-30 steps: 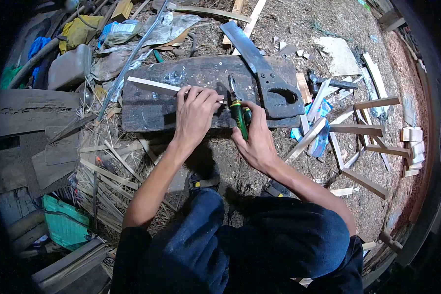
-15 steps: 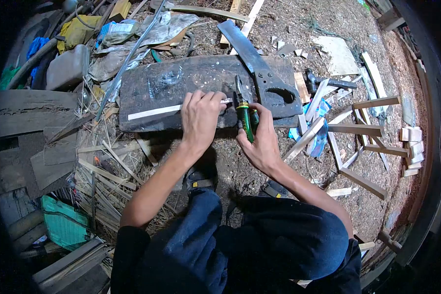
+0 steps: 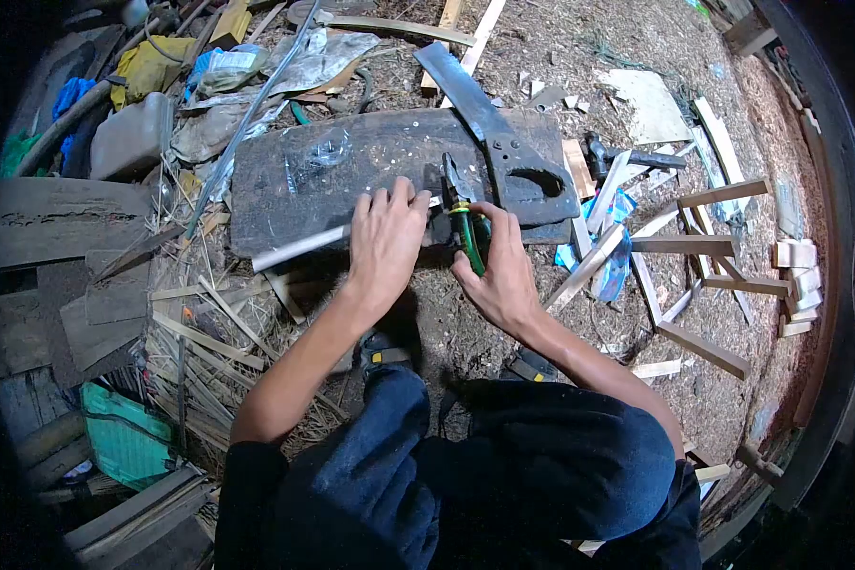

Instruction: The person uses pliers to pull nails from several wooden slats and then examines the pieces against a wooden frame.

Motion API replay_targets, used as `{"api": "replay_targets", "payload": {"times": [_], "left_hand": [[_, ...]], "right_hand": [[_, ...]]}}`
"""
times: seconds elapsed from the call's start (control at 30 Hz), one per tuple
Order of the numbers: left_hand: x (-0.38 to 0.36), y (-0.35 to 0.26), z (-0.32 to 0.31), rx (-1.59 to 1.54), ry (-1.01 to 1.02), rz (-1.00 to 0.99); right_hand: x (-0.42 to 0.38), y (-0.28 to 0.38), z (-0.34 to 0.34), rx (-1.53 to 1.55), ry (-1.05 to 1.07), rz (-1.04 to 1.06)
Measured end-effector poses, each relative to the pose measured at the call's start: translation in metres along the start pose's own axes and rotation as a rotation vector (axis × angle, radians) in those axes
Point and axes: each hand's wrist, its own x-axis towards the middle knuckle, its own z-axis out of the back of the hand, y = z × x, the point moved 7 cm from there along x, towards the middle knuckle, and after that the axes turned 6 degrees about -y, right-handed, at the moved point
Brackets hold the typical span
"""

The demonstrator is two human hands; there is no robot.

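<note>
My left hand (image 3: 386, 233) is closed around a thin pale strip (image 3: 299, 249) over the front part of a dark wooden board (image 3: 266, 180). The strip slants down to the left, past the board's front edge, and its right end shows beside the pliers. My right hand (image 3: 500, 271) grips green-handled pliers (image 3: 465, 233), their jaws pointing up and away from me. Whether the jaws touch the strip is too small to tell. Just right of the pliers, a handsaw (image 3: 480, 109) with a dark handle lies across the board.
A hammer (image 3: 651, 160) lies right of the board among wood offcuts. Farther right are a wooden frame with legs (image 3: 689, 245) and stacked blocks (image 3: 796, 280). A grey jerrycan (image 3: 133, 136) and a metal rod (image 3: 256, 103) are at the left.
The pale strip has tilted, its left end swinging down toward me and over the board's front edge. The pliers have shifted slightly left and downward with my right hand.
</note>
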Motion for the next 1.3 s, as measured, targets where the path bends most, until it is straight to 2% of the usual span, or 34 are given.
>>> {"api": "replay_targets", "payload": {"times": [0.23,0.4,0.5,0.6,0.9,1.0,1.1,1.2,1.3], "left_hand": [[0.0,0.012,0.002,0.134,0.158,0.012],[0.001,0.02,-0.01,-0.084,0.151,0.107],[0.001,0.019,-0.008,-0.096,0.173,0.137],[0.004,0.008,0.004,-0.084,0.169,0.052],[0.007,-0.002,-0.004,0.071,0.333,0.029],[0.003,-0.003,-0.004,0.089,0.281,0.004],[0.002,-0.004,-0.008,0.055,0.398,0.097],[0.003,-0.002,-0.01,0.022,0.287,0.026],[0.008,-0.004,-0.003,0.006,0.264,-0.044]], "right_hand": [[0.001,-0.003,0.002,0.008,-0.001,-0.026],[-0.001,-0.003,0.003,0.017,-0.022,-0.002],[0.0,-0.004,0.003,-0.033,-0.038,0.041],[0.0,-0.005,0.003,-0.043,-0.037,0.054],[-0.01,-0.005,0.009,-0.047,-0.011,0.118],[-0.011,-0.005,0.008,-0.032,0.009,0.077],[-0.011,-0.004,0.009,-0.016,-0.002,0.092],[-0.011,-0.002,0.011,-0.012,-0.026,0.112],[-0.012,-0.003,0.011,-0.008,-0.013,0.094]]}}
